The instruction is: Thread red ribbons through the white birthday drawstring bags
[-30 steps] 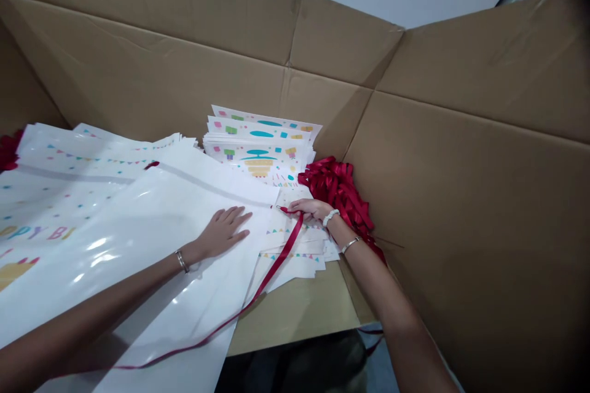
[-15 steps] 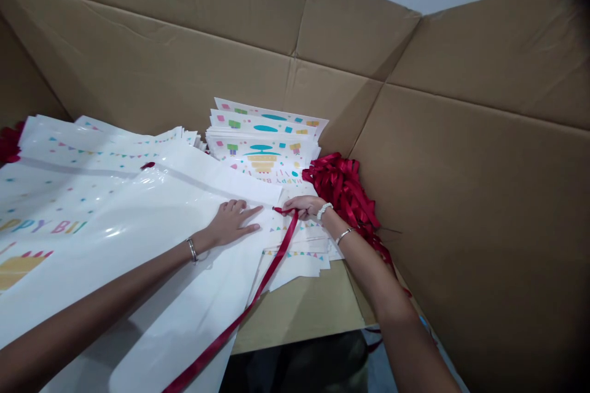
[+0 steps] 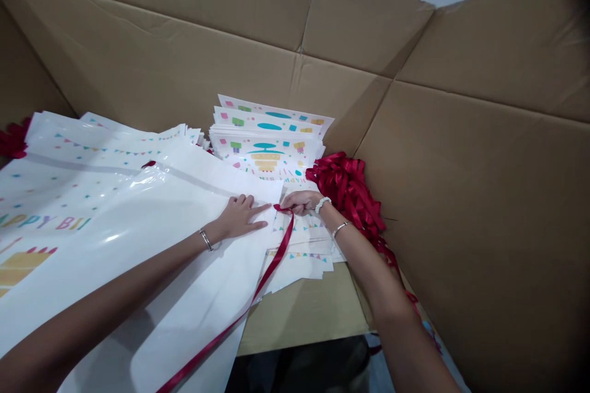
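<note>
My left hand [image 3: 242, 217] lies flat with its fingers spread on a large glossy white sheet [image 3: 198, 282], its index finger pointing at the sheet's right edge. Just beyond that fingertip, my right hand [image 3: 302, 201] pinches a red ribbon [image 3: 276, 261] near a small hole or slot at the sheet's edge. The ribbon hangs from the fingers and runs down across the sheet toward the bottom of the view. A second bit of red ribbon [image 3: 148, 164] shows farther left on the sheet's upper part. Where exactly the ribbon passes through the sheet is too small to tell.
Printed "Happy Birthday" sheets [image 3: 271, 141] stand stacked behind my hands, with more [image 3: 69, 184] at the left. A heap of red ribbons [image 3: 345, 187] lies right of my right hand. Tall cardboard walls [image 3: 461, 196] enclose the back and right. A cardboard surface [image 3: 304, 313] shows in front.
Both hands keep the same poses. The right hand has drawn the ribbon slightly, its fingers closer to the sheet's edge. The view has shifted a little.
</note>
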Tool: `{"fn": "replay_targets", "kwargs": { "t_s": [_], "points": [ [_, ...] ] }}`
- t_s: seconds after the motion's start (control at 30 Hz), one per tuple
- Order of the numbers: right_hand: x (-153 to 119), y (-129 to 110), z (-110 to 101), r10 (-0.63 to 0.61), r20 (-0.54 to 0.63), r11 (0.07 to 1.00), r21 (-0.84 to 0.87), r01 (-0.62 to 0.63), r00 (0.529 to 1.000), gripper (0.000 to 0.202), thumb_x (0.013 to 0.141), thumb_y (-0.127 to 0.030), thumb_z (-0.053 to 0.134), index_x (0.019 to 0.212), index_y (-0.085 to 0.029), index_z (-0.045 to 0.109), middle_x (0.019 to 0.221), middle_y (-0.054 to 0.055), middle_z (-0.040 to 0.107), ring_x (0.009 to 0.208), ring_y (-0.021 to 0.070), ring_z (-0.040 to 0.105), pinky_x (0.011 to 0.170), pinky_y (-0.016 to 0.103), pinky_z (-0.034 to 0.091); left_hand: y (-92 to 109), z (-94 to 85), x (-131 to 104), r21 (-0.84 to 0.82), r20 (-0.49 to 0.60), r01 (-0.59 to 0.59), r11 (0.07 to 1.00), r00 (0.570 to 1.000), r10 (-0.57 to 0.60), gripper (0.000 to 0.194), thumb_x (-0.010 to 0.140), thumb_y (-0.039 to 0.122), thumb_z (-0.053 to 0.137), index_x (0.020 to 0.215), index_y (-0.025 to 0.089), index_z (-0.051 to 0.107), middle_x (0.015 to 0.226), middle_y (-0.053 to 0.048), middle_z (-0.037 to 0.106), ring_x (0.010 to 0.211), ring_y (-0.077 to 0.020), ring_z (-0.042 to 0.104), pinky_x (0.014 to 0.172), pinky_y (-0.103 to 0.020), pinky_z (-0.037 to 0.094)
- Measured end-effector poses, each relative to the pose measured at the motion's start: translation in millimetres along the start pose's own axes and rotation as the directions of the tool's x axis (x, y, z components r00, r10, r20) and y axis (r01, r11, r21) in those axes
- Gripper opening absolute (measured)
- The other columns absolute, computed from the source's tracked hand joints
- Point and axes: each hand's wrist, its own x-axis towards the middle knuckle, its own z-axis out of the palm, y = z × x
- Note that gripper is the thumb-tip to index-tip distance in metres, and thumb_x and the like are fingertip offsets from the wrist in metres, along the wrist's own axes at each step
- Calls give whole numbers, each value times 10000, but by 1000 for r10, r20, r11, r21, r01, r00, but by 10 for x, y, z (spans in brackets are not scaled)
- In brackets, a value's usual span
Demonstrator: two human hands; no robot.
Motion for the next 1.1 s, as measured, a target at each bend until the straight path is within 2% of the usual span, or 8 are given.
{"fn": "replay_targets", "kwargs": {
  "t_s": [0.13,0.27,0.47,0.6,0.7,0.93,1.0,1.1],
  "points": [
    [68,67,6,-88,-56,996,-24,87,995,257,907,-275,697,813,-153,492,625,-51,562,343,-3,290,320,105,224,-38,12,48,2,31,-23,1000,999,23,642,976,744,373,1527,440,505,1117,-128,556,1002,-309,494,857,-404,333],
    [170,62,-61,-172,-3,982,-84,171,985,235,865,-264,713,821,-162,506,601,-58,554,334,9,291,317,124,208,-78,27,72,-22,67,-17,1000,998,19,679,963,765,375,1551,439,468,1128,-125,553,1010,-309,496,863,-410,336],
    [191,43,-182,-146,-62,981,-134,137,987,166,806,-161,727,886,-144,583,521,-90,472,363,19,285,343,127,191,-70,42,45,-21,50,-20,1000,999,21,682,961,769,370,1555,447,457,1121,-121,547,1002,-306,485,857,-406,332],
    [164,74,-162,-162,-71,982,-109,154,984,156,839,-186,717,911,-131,590,500,-97,427,382,23,252,348,139,168,-59,32,31,-52,43,-23,998,999,25,679,965,765,364,1557,445,455,1139,-119,552,1023,-302,486,869,-409,334],
    [170,111,-97,-164,-68,983,-99,157,984,164,869,-224,712,899,-143,572,526,-90,454,382,19,248,348,136,175,-54,35,20,-80,30,-20,997,999,23,694,959,772,376,1562,436,449,1243,-126,546,1097,-317,483,896,-427,338],
    [180,70,32,-116,-65,993,-12,116,991,344,876,-353,775,789,-168,499,495,-114,363,353,10,258,326,118,189,-29,70,-25,-93,-11,-41,995,999,40,663,985,721,388,1550,389,485,1445,-139,482,1278,-361,438,963,-468,348],
    [142,47,38,-88,-88,996,4,88,992,379,869,-394,784,766,-160,505,503,-99,405,360,10,299,323,115,207,-19,58,-24,-75,2,-41,996,999,42,663,992,707,386,1556,373,479,1470,-152,466,1303,-372,428,966,-478,359],
    [38,86,29,-54,-184,998,-36,48,981,341,875,-400,763,784,-113,605,597,-13,596,422,29,452,342,116,302,-1,19,-8,-64,36,-33,997,999,35,658,990,695,406,1560,373,472,1510,-162,438,1316,-390,425,963,-490,380]
  ]
}}
